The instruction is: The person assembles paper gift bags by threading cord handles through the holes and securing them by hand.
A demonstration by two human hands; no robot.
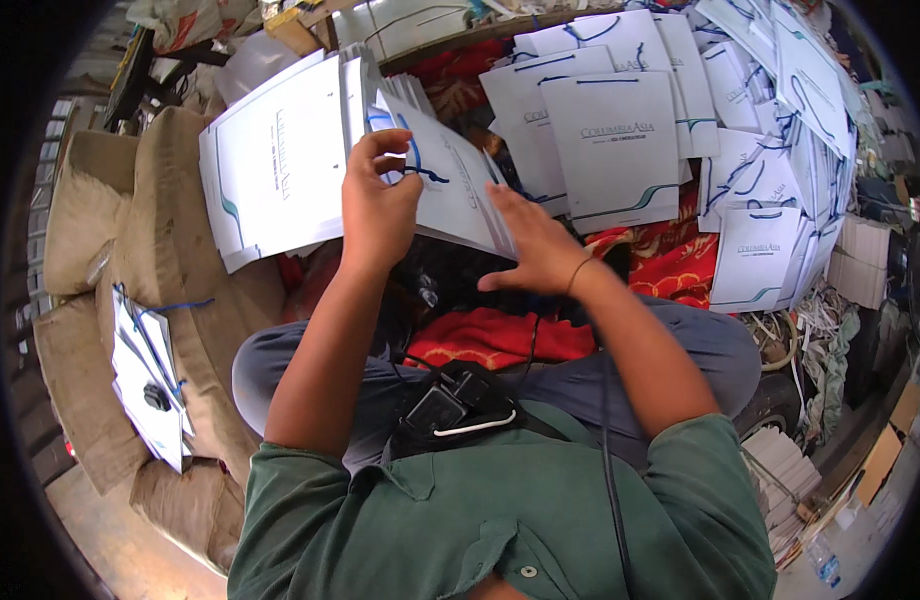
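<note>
A white paper bag (452,178) with a blue cord handle (414,160) lies tilted in front of me. My left hand (380,195) is above its left part, thumb and fingers curled in a pinch on the cord. My right hand (540,240) is at the bag's right edge, fingers stretched out along it and thumb spread apart below. Whether its fingertips press on the bag cannot be made out. To the left, a stack of white paper bags (265,150) leans on the brown cushion; the front one shows punched holes and no cord.
Many white bags with blue cords (620,150) stand at the far right, on red patterned cloth (670,265). A brown cushioned seat (185,190) is on my left, with a bundle of bags (145,375) on it. Paper stacks (780,470) lie lower right. A black cable (610,480) runs down my shirt.
</note>
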